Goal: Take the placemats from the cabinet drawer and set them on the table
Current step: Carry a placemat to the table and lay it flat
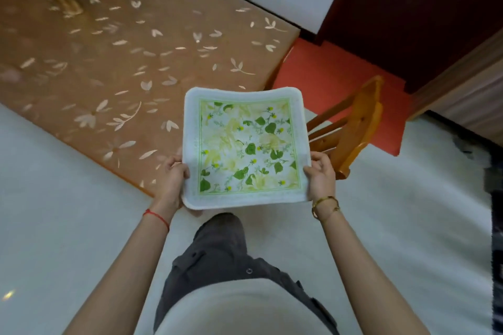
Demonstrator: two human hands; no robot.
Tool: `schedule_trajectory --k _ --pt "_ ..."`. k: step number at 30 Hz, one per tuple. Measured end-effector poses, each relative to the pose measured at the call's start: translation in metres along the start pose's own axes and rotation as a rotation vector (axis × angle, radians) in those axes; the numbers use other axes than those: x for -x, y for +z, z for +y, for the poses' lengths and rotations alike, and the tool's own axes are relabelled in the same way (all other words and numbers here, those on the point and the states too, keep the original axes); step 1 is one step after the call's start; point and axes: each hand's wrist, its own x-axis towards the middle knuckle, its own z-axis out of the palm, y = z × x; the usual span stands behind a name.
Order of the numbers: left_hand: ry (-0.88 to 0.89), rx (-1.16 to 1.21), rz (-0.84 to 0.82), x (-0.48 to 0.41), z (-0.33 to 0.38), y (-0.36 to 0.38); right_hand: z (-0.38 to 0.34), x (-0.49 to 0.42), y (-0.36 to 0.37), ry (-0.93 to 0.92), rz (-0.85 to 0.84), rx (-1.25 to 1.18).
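1. Head view, looking down past a pale shirt and dark trousers onto a pale floor point(68, 226).
2. Held flat in front of the body with both hands: a square placemat point(245, 148), white border, green and yellow leaf print, far edge curling slightly upward.
3. Left hand point(174, 174) closed on the placemat's left edge near the near corner, thumb on top, fingers tucked beneath; red thread bracelet point(156, 217) at that wrist.
4. Right hand point(321, 175) closed on the right edge near the near corner, thumb on top, fingers curled under; gold bangles point(325, 205) at that wrist.
5. Whether one mat or a stack of several, impossible to tell from this angle.
6. Placemat in the air, above the floor, its far left part overlapping the near corner of the table point(109, 68), covered in brown cloth with a pale leaf pattern.
7. Just right of the placemat: a wooden chair point(356, 128) with an orange-red seat cushion point(321, 68).
8. Beyond the chair, dark wooden furniture point(408, 8), blurred.
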Motion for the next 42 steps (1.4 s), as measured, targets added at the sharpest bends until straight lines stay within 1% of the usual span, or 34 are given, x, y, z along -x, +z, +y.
schedule_trajectory --k 3,7,11,15,21,24,29,34,42 --pt "-0.045 0.101 0.058 -0.007 -0.004 0.004 -0.015 -0.033 0.008 -0.017 -0.12 0.007" --pt "-0.051 0.216 0.097 -0.021 -0.004 0.008 -0.034 -0.075 0.03 -0.033 -0.216 0.005" --pt "-0.031 0.237 0.156 -0.037 0.009 0.022 -0.05 -0.119 0.057 -0.051 -0.305 0.037" --pt "-0.028 0.174 0.219 -0.065 0.023 0.036 -0.065 -0.165 0.086 -0.059 -0.377 0.092" --pt "-0.05 0.133 0.251 -0.088 0.042 0.053 -0.096 -0.215 0.125 -0.102 -0.456 0.19" --pt "-0.041 0.166 0.236 -0.102 0.043 0.058 -0.109 -0.237 0.144 -0.138 -0.491 0.241" --pt "-0.058 0.217 0.28 -0.126 0.038 0.062 -0.125 -0.266 0.176 -0.175 -0.572 0.304" --pt "-0.061 0.302 0.312 -0.143 0.041 0.075 -0.139 -0.295 0.208 -0.244 -0.602 0.394" --pt "-0.136 0.378 0.333 -0.183 0.05 0.108 -0.155 -0.349 0.257 -0.25 -0.662 0.506"
